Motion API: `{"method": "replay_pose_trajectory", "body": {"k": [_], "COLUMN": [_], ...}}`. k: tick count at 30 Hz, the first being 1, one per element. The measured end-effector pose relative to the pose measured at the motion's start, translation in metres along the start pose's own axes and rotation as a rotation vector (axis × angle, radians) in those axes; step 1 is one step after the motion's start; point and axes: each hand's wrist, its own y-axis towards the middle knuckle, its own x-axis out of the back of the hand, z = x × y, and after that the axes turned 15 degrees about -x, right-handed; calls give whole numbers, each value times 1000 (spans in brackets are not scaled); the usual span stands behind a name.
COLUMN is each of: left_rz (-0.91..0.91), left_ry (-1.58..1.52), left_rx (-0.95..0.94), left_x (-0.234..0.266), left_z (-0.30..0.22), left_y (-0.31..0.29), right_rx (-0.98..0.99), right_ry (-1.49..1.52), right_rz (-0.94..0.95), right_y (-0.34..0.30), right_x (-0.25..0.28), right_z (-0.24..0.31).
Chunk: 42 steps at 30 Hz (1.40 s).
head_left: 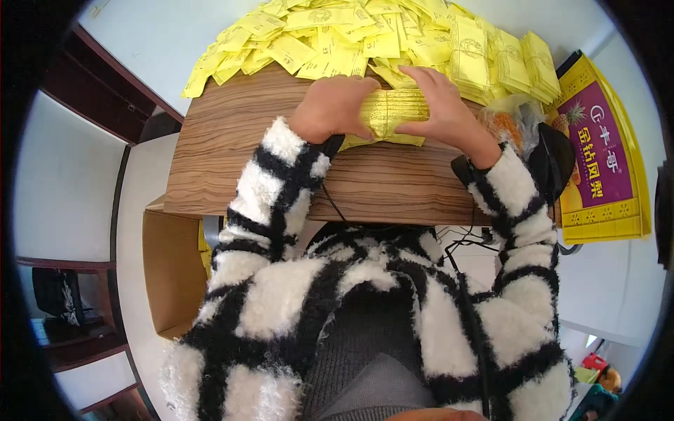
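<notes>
A thick stack of yellow paper packets (394, 112) is squeezed between my two hands over the wooden table, its many edges facing me. My left hand (333, 107) is closed against the stack's left end. At the right end my right hand (444, 109) grips it with thumb and fingers curved around. Another flat yellow packet (404, 140) shows just below the stack; whether it belongs to it I cannot tell. Beyond my hands spreads a big heap of loose yellow packets (330, 42).
Neat bundles of yellow packets (469, 56) stand at the far right. A clear plastic bag (516, 126) with orange bits lies right of my right hand, beside a yellow crate (635, 203) with a purple panel. A cardboard box (165, 274) sits left below the wooden table (232, 140). Dark cables hang at the near edge.
</notes>
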Motion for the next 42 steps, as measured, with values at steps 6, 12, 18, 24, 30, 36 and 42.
{"method": "replay_pose_trajectory", "body": {"k": [6, 12, 18, 24, 30, 36, 42], "left_rz": [96, 100, 23, 20, 6, 9, -10], "left_ry": [-5, -3, -130, -247, -214, -192, -230], "left_rx": [57, 29, 74, 76, 52, 42, 42], "left_x": [1, 0, 7, -1, -8, -7, -7], "left_z": [3, 3, 25, 30, 34, 29, 26], "left_y": [0, -1, -22, -22, -20, -17, -18], "right_rx": [72, 115, 87, -45, 40, 78, 73], "right_ry": [-159, -315, -173, -279, -296, -272, -164], "right_rz": [37, 46, 61, 305, 289, 346, 333], "right_y": [9, 10, 13, 22, 28, 37, 35], "right_x": [-13, -28, -18, -9, -18, -29, -18], "right_z": [10, 4, -4, 14, 23, 34, 26]}}
